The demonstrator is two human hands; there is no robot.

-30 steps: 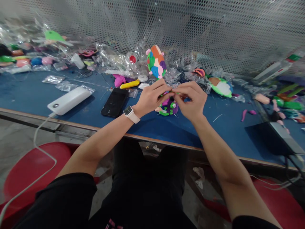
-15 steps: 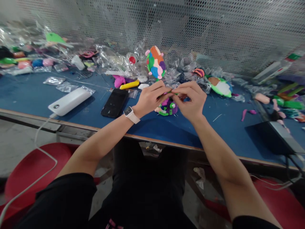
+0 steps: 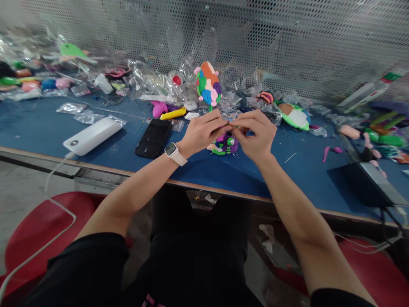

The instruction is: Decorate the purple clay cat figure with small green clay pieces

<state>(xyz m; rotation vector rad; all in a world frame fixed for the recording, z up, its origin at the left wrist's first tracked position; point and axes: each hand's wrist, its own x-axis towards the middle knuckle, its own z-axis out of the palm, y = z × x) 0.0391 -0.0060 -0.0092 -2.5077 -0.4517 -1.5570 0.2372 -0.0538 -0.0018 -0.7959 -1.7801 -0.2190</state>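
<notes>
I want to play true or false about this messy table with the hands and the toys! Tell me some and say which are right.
1. Both hands, left hand and right hand, meet above the blue table. True.
2. The watch is on the right wrist. False: it is on the left wrist.
3. The black phone lies left of the hands. True.
4. The white power bank is standing upright. False: it lies flat.
5. The colourful patchwork toy stands behind the hands. True.

On my blue table [image 3: 47,128] a white power bank [image 3: 92,135] lies left of a black phone [image 3: 154,137], with a multicoloured clay egg [image 3: 208,83] farther back among clear wrappers [image 3: 153,81].
</notes>
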